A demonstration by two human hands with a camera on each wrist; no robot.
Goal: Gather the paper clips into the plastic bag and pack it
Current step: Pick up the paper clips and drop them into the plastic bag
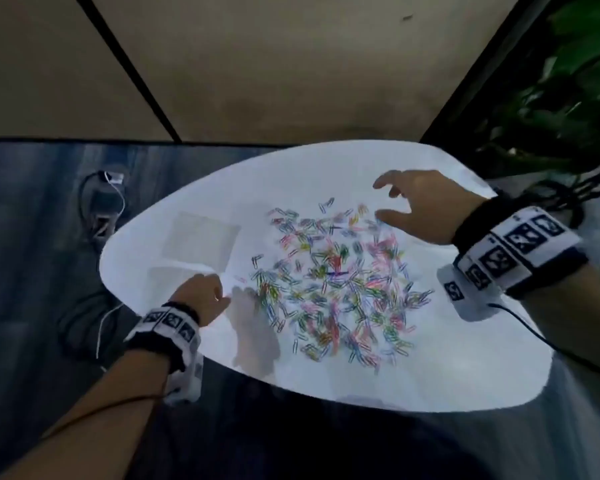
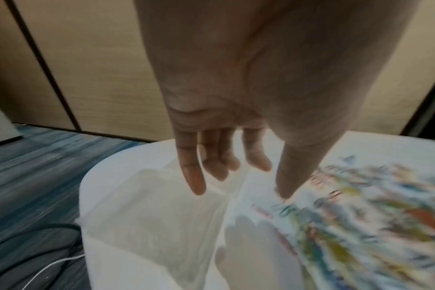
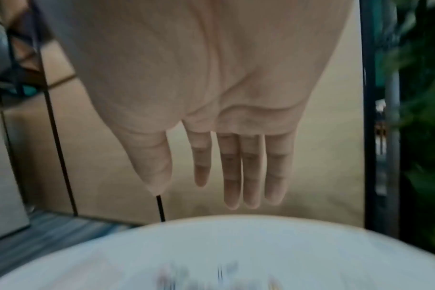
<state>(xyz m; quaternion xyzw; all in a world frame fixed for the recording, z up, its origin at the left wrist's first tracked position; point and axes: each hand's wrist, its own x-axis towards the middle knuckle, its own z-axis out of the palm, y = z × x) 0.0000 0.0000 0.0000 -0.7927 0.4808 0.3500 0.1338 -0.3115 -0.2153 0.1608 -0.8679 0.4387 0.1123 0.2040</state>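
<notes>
From the head view, a white round table (image 1: 326, 174) carries a wide scatter of coloured paper clips (image 1: 336, 285) across its middle and toward 3 o'clock. A clear plastic bag (image 1: 200, 237) lies flat at about 9 o'clock of the scatter, just beside it. The left hand (image 1: 201, 296) hangs over the table's 8 o'clock edge near the bag's near corner, its fingers bent downward, holding nothing. The right hand (image 1: 420, 206) hovers at 1 o'clock of the clips, fingers spread and empty. A green plant (image 1: 568, 98) stands at 2 o'clock beyond the table.

From the left wrist view, the left hand (image 2: 236, 98) has loose, nearly straight fingers (image 2: 194, 176) above the plastic bag (image 2: 149, 206); the blurred paper clips (image 2: 360, 225) lie at 4 o'clock.

From the right wrist view, the right hand (image 3: 211, 88) is flat with straight fingers (image 3: 232, 176) above the table (image 3: 236, 235), and a blurred smear of paper clips (image 3: 211, 278) shows at 6 o'clock.
</notes>
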